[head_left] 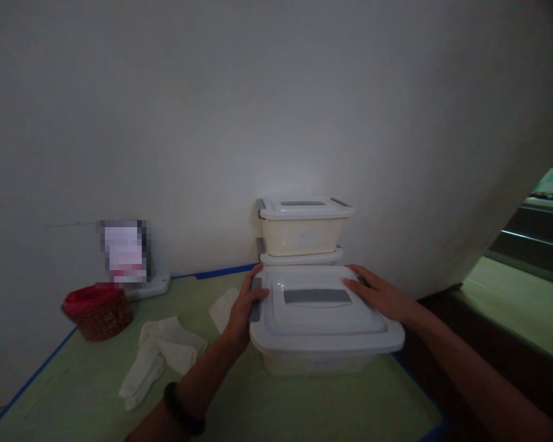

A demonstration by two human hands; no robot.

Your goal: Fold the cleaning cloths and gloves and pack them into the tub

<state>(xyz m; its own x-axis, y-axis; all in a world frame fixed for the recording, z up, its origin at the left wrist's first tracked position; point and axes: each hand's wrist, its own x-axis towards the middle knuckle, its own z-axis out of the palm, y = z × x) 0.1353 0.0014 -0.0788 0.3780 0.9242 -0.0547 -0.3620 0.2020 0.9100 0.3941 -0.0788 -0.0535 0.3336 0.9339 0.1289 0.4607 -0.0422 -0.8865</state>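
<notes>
A: Hands?
B: Both clamped on the white rectangular plastic box with grey-barred lid point(322, 341): left hand point(242, 312) on its left end, right hand point(380, 296) on its right, thumbs on the lid.
A: Why the ends?
B: Probably shares the weight and keeps it level.
A: Position?
B: Toward the right edge of the pale green table point(239, 405). Can't tell if the base touches down.
A: Behind it?
B: Matching white lidded plastic boxes, stacked point(301, 234), back edge, by the grey wall point(193, 135). Stacking likely saves surface; wall backs them.
A: Contents?
B: Lids on, insides hidden.
A: Left edge?
B: Round reddish woven basket point(102, 322) with red liner point(92, 299); can't read inside. Crumpled white cloth point(168, 347) between it and the left forearm.
</notes>
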